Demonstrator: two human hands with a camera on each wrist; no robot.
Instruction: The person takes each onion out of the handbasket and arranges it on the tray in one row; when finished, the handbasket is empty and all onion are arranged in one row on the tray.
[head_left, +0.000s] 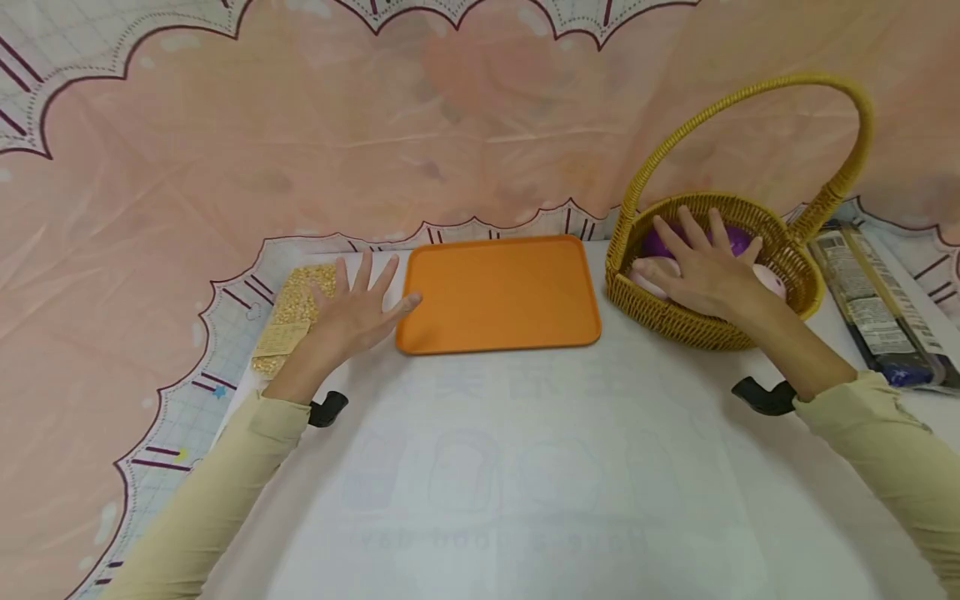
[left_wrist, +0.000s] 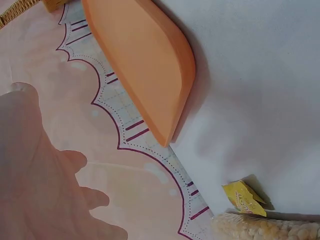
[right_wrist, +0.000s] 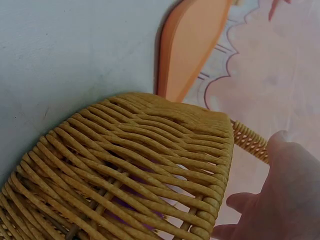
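My left hand [head_left: 348,315] is held up with its fingers spread, between a bag of yellow corn kernels [head_left: 302,296] and an orange tray [head_left: 501,293]. It holds nothing. In the left wrist view the left hand [left_wrist: 45,175] appears at the left, apart from the tray. My right hand [head_left: 701,271] has its fingers spread in front of a yellow wicker basket [head_left: 690,331], hiding part of what lies inside. Purple balls [head_left: 731,240] and pale pink balls [head_left: 769,282] show between and beside the fingers. In the right wrist view the right hand [right_wrist: 285,195] is beside the basket rim, gripping nothing.
A long dark package with printed labels [head_left: 873,300] lies right of the basket. The basket's tall handle [head_left: 750,92] arches above it. A white sheet [head_left: 487,467] covers the table, and a pink scalloped cloth [head_left: 375,142] lies beyond its far edge.
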